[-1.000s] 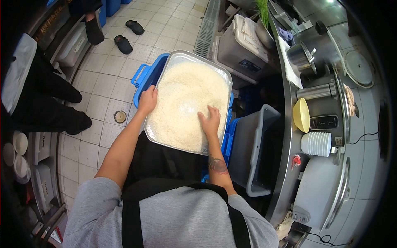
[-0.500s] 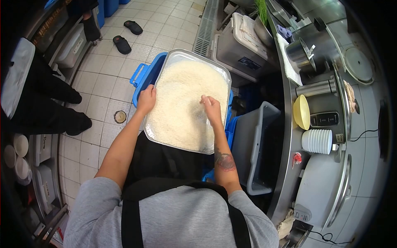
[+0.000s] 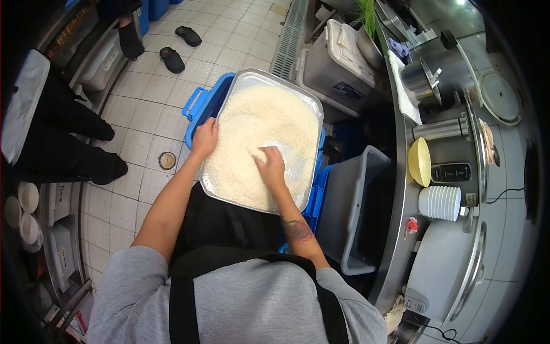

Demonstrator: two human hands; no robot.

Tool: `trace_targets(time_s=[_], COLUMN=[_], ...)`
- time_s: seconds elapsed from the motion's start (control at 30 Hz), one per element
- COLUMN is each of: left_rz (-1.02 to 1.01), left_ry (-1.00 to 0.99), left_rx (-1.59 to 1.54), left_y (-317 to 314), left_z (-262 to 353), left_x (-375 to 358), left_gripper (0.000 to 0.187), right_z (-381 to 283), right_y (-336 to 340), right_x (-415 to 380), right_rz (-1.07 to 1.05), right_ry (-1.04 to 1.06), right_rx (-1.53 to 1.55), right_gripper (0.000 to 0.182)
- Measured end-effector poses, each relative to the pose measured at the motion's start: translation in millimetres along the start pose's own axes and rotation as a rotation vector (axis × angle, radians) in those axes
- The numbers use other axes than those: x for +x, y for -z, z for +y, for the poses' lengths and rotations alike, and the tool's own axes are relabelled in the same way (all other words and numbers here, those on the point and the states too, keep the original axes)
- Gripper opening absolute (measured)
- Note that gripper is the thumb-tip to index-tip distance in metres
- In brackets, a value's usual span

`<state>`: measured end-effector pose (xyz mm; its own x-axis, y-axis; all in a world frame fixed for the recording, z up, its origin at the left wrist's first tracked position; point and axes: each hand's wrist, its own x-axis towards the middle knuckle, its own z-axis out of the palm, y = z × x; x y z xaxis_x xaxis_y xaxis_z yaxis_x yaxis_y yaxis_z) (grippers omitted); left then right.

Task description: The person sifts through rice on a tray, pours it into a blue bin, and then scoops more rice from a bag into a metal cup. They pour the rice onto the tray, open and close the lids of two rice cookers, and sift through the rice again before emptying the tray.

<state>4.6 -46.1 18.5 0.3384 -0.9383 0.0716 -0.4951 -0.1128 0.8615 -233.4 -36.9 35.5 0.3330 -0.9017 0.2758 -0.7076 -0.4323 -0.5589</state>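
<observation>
A rectangular metal tray (image 3: 213, 194) holds a wide layer of pale, crumb-like grains (image 3: 263, 109) that look like breadcrumbs. My left hand (image 3: 205, 139) is closed round the tray's left rim, thumb on top. Over the lower middle of the tray, my right hand (image 3: 271, 167) reaches into the grains with thumb and fingers apart, fingertips at their surface. Bare metal shows through the thinned grains to the right of that hand. Beneath the tray is a blue bin (image 3: 212, 97), its side and handle showing at the left.
A grey tub (image 3: 366, 212) stands right of the tray, beside a steel counter with a yellow bowl (image 3: 420, 162), stacked white bowls (image 3: 439, 203) and a pot (image 3: 420, 80). A lidded container (image 3: 338, 69) sits ahead. To the left stands a person in black trousers (image 3: 74, 152); black clogs (image 3: 172, 59) lie on tiles.
My right hand has moved left and toward me across the tray, its closed fingers spreading apart. Bare metal shows where it was. My left hand keeps its hold on the rim.
</observation>
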Motion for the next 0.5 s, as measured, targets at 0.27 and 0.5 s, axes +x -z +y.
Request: trace_targets(time_s=[0.27,0.5], left_rz=[-0.01,0.001], left_ry=[0.02,0.015], left_rx=[0.008,0.006], left_y=[0,0], left_z=[-2,1], left_x=[2,0], left_gripper=[0.025,0.025], right_z=[-1,5], right_y=[30,41], right_x=[45,111], right_rz=[-0.185,-0.284], right_ry=[-0.165,-0.024], right_rx=[0.205,0.193], right_gripper=[0.032,0.035])
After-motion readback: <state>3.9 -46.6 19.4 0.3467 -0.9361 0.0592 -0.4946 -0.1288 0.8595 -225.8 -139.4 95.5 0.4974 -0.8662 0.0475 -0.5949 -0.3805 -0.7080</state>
